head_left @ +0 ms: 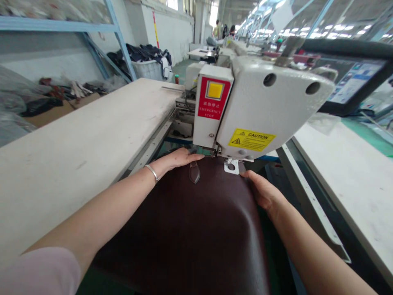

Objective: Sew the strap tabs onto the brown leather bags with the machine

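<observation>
Factory line, long white table [92, 135] on the left. Both hands flat and open on dark leather panel [196, 221] under sewing machine head [260, 106]. Left hand [179, 159] fingertips near presser foot [231, 166]: needle strike risk. Right hand [260, 189] on the edge; uneven tension could skew the seam.

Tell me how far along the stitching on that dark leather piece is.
Done: the dark leather panel lies under the sewing machine head, a small tab on it. In hand: left hand and right hand press its edges flat. Left: no finished seam shows.
</observation>
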Motion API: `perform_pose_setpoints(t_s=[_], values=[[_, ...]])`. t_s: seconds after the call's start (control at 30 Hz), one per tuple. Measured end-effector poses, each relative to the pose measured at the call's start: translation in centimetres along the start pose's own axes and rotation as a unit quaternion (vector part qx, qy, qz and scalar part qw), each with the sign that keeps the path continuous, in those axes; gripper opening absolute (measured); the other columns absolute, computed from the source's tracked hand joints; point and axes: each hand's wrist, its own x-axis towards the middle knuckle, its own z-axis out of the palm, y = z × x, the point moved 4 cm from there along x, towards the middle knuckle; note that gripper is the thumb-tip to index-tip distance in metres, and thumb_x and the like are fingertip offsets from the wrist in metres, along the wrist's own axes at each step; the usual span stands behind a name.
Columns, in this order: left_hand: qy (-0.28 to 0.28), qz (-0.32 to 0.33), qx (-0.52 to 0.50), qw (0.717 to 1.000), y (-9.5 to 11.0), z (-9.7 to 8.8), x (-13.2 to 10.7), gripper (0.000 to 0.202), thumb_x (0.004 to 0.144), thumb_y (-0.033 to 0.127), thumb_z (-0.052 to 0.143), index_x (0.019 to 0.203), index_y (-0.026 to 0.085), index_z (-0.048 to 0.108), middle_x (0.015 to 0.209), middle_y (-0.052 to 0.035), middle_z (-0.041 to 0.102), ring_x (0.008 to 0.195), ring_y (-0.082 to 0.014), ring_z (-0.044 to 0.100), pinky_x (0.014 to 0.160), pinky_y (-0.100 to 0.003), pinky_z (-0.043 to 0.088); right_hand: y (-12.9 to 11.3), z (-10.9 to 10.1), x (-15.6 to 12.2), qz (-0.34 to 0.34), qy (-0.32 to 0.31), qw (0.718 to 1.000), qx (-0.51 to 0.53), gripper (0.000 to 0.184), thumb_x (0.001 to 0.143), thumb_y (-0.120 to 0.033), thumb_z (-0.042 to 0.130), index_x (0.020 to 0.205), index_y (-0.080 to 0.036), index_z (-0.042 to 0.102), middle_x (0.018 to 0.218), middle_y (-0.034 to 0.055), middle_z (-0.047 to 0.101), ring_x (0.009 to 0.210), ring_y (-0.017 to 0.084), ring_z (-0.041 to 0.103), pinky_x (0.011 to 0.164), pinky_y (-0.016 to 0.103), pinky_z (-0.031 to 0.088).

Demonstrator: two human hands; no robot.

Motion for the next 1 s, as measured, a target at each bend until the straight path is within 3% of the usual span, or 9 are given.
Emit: perform_pose_setpoints(t_s=[0.27,0.4,0.5,0.6,0.73,0.83,1.0], values=[[0.015,-0.051,0.025,0.998,-1.2,-0.6,-0.6,0.062,0.071,0.079,0.055,0.052,0.019,0.057,0.056,-0.0027,0.053,0.061,-0.0201,0.052,0.059,-0.031,0.033,0.1,1.3,0.7,-0.033,0.012,0.999,0.004,0.033,0.064,-0.022,0.073,0.094,-0.021,0.061,0.081,0.003,0.069,0.073,0.021,0.063,0.06,0.028,0.051],[0.012,-0.067,0.058,0.996,-1.6,-0.5,0.0,0.067,0.072,0.082,0.05,0.054,0.019,0.057,0.061,-0.0049,0.058,0.065,-0.0223,0.056,0.06,-0.031,0.035,-0.1,1.3,1.1,-0.025,0.005,1.0,0.003,0.03,0.068,-0.025,0.071,0.097,-0.02,0.062,0.085,0.0047,0.071,0.073,0.021,0.064,0.061,0.028,0.051],[-0.011,-0.057,0.058,0.997,-2.0,-0.5,0.0,0.071,0.073,0.085,0.046,0.063,0.017,0.065,0.072,-0.0087,0.068,0.077,-0.0266,0.064,0.069,-0.033,0.041,0.1,1.3,0.6,-0.008,0.002,1.0,-0.006,0.029,0.076,-0.028,0.069,0.102,-0.018,0.063,0.089,0.0069,0.072,0.073,0.021,0.066,0.063,0.029,0.054],[-0.03,-0.058,0.051,0.997,-2.6,-1.0,-0.4,0.08,0.073,0.088,0.043,0.084,0.015,0.074,0.096,-0.0124,0.074,0.096,-0.0309,0.066,0.083,-0.034,0.045,0.5,1.4,-0.5,-0.015,0.014,1.0,-0.023,0.036,0.081,-0.034,0.069,0.112,-0.018,0.063,0.093,0.0087,0.073,0.076,0.023,0.068,0.062,0.03,0.055],[-0.051,-0.11,0.11,0.987,-3.5,-1.7,-1.0,0.101,0.071,0.094,0.033,0.106,0.009,0.073,0.119,-0.0205,0.068,0.112,-0.037,0.062,0.096,-0.038,0.043,1.9,1.2,-3.0,-0.003,0.001,0.999,-0.036,0.049,0.083,-0.047,0.072,0.121,-0.018,0.061,0.102,0.0104,0.072,0.085,0.025,0.07,0.067,0.032,0.059],[-0.068,-0.098,0.145,0.982,-3.5,-1.7,-1.2,0.106,0.071,0.094,0.025,0.111,0.008,0.072,0.121,-0.0205,0.068,0.115,-0.0364,0.062,0.099,-0.036,0.043,3.1,1.0,-5.1,-0.014,-0.023,0.999,-0.034,0.056,0.08,-0.048,0.078,0.125,-0.021,0.058,0.109,0.0087,0.071,0.09,0.025,0.07,0.071,0.031,0.06],[-0.073,-0.056,0.183,0.979,-2.7,-1.4,-1.9,0.1,0.077,0.09,0.019,0.101,0.01,0.074,0.109,-0.0167,0.072,0.109,-0.0326,0.064,0.098,-0.032,0.044,4.4,0.4,-7.6,-0.007,0.019,0.999,-0.029,0.061,0.07,-0.049,0.087,0.12,-0.026,0.06,0.106,0.0047,0.072,0.089,0.021,0.07,0.067,0.024,0.059]])
